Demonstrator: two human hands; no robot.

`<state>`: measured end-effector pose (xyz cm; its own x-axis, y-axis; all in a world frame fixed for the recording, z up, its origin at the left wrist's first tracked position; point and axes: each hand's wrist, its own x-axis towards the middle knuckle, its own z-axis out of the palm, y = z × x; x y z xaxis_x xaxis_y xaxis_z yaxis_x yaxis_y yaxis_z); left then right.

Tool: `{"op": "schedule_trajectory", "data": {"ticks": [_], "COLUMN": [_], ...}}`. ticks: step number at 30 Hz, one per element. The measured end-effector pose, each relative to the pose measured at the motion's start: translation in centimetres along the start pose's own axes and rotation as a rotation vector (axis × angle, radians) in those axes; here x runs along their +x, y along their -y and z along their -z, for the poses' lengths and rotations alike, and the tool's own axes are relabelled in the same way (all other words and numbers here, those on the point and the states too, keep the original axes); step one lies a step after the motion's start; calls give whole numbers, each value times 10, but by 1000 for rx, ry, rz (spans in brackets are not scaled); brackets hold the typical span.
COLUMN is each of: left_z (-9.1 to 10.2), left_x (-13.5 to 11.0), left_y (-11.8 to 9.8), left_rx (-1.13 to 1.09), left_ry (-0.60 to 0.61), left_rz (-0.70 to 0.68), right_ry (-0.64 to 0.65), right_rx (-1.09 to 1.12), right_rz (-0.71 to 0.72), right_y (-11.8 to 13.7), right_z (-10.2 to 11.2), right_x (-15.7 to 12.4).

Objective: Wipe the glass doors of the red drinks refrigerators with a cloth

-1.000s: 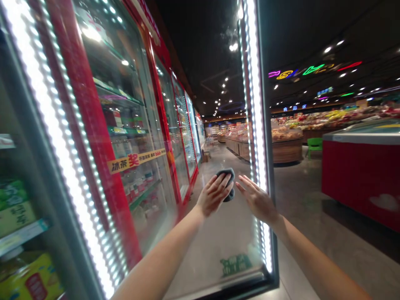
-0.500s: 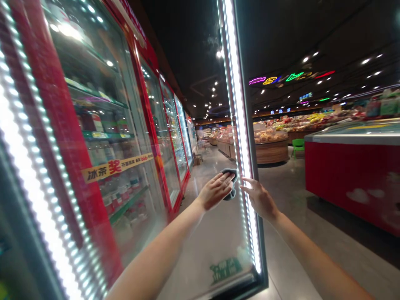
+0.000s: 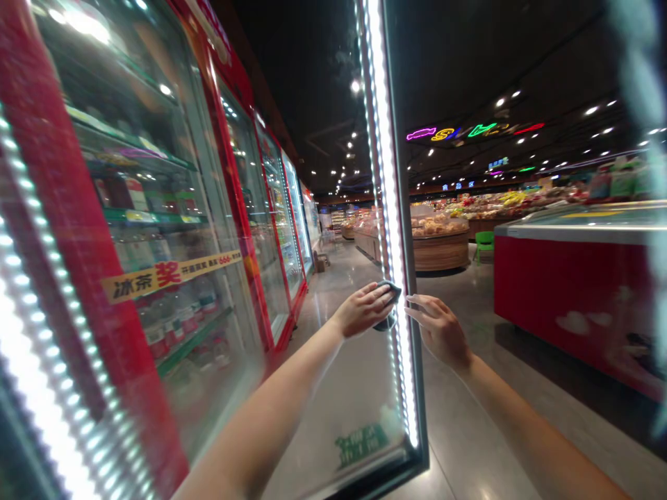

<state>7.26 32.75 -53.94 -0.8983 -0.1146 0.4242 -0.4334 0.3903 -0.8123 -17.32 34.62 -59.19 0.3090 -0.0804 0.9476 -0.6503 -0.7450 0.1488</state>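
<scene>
A glass door (image 3: pixel 333 389) with a dark frame stands open in front of me, a bright strip of lights running down its far edge. Beneath the fingers of my left hand (image 3: pixel 365 310) is a dark grey cloth (image 3: pixel 386 323), pressed to the glass next to the light strip (image 3: pixel 400 361). My right hand (image 3: pixel 442 329) holds the outer edge of the door at about the same height, its fingertips at the frame; its thumb is hidden. Low on the glass is a green sticker (image 3: pixel 360 444).
Red-framed refrigerators (image 3: pixel 237 187) with stocked shelves line the left, one bearing a yellow label strip (image 3: pixel 174 276). To the right stands a red chest freezer (image 3: pixel 567 285). A green chair (image 3: pixel 484 241) and a round wooden display stand (image 3: pixel 442 251) are farther back.
My left hand has slid the cloth right across the glass, onto the light strip. My right hand stays at the door's edge. The whole view has shifted slightly.
</scene>
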Motion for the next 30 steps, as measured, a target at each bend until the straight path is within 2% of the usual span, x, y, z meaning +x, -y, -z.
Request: {"op": "schedule_trajectory", "data": {"ticks": [3, 4, 7, 9, 12, 16, 18, 20, 22, 24, 26, 28, 30], "left_z": [-2, -3, -8, -9, -5, 4, 2, -4, -12, -18, -19, -16, -12], "left_x": [3, 2, -6, -9, 8, 55, 72, 77, 71, 59, 49, 49, 57], "left_y": [-1, -5, -16, -16, 5, 45, 51, 42, 22, 1, -10, -5, 10], "left_rx": [34, 30, -59, -116, -121, -128, -138, -136, -146, -178, -214, -228, -207], "left_ry": [-26, -34, -39, -44, -89, -122, -97, -87, -97, -102, -94, -92, -101], "left_rz": [172, 188, 42, -49, 20, 146, 161, 189, 148, 6, -152, -198, -91], "right_ry": [-24, -27, -17, -11, -18, -54, -71, -85, -99, -102, -89, -80, -88], "right_rx": [-4, -1, 12, 18, 9, -9, -19, -30, -36, -42, -51, -61, -65], "right_rz": [2, 1, -5, -13, -25, -20, -25, -27, -22, -19, -17, -9, -5], "right_y": [-1, -1, 0, -1, -5, -9, -10, -10, -9, -11, -13, -17, -21], "right_z": [3, 4, 8, 11, 16, 18, 18, 19, 23, 30, 38, 45, 50], "right_x": [2, 2, -1, -3, -4, -2, -2, -4, -6, -8, -9, -8, -7]}}
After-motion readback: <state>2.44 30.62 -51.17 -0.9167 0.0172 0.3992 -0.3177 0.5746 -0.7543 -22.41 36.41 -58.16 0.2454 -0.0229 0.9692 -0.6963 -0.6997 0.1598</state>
